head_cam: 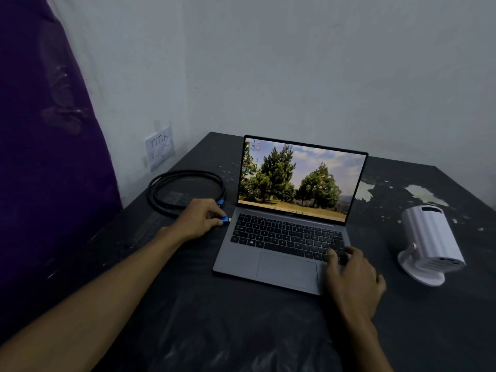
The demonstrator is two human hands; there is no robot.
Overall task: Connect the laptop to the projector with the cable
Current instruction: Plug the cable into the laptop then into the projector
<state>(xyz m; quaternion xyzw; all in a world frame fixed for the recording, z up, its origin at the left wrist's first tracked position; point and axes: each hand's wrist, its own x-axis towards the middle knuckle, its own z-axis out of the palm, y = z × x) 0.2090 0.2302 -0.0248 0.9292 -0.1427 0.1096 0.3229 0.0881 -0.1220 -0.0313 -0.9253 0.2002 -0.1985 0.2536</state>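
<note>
An open grey laptop sits mid-table, its screen lit with a picture of trees. Left of it lies a coiled black cable with blue plugs. My left hand pinches one blue plug, whose metal tip points at the laptop's left edge, a short gap away. The other blue plug rests on the coil just behind my hand. My right hand lies flat on the laptop's front right corner, fingers spread. A white projector on a round foot stands to the right of the laptop.
The table is dark with chipped white patches at the back right. Pale walls meet in a corner behind it, with a paper note taped low on the left wall. A purple cloth hangs at far left.
</note>
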